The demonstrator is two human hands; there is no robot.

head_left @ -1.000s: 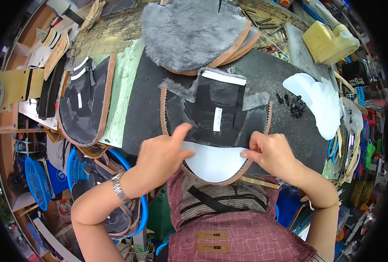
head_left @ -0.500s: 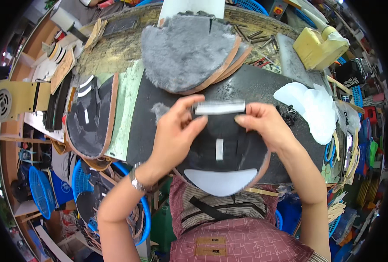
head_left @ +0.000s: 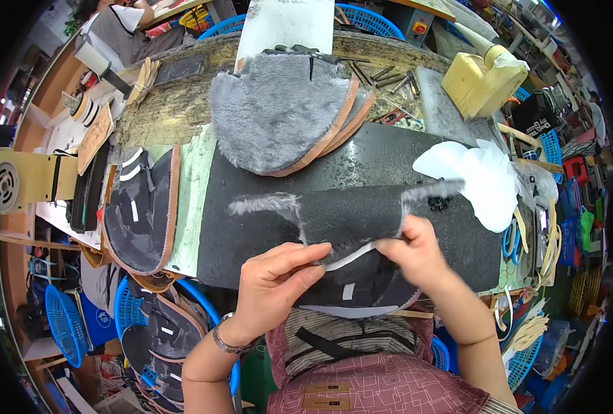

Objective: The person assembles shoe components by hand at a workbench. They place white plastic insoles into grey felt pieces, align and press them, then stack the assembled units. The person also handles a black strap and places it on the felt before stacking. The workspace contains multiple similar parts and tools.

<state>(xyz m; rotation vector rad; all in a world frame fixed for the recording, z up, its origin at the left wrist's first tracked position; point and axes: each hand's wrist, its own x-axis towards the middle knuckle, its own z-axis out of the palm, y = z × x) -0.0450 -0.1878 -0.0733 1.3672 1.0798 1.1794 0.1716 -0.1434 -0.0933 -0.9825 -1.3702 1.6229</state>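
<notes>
A black, fur-edged curved piece (head_left: 351, 210), looking like a shoe upper, lies near me at the mat's front edge. Along its fold runs a white strip (head_left: 353, 257). My left hand (head_left: 272, 290) pinches the fold at the strip's left end, fingers closed. At the other end my right hand (head_left: 418, 257) grips the same fold between thumb and fingers, partly blurred. Beyond the fold a dark woven panel with grey fur tufts at its sides shows. Closer to me is a pale crescent patch (head_left: 351, 312) on the piece.
Grey furry pieces with tan edges (head_left: 279, 114) are stacked on the black mat (head_left: 234, 241). White sheet pieces (head_left: 482, 179) lie right, below a yellow jug (head_left: 484, 86). Another black piece (head_left: 139, 214) rests left. A blue basket (head_left: 128, 303) holds similar pieces. Someone (head_left: 124, 31) sits far left.
Both hands have come nearer to me with the piece's upper edge, folding it over. The dark woven panel and fur tufts now show beyond the white strip. The whole view has shifted slightly.
</notes>
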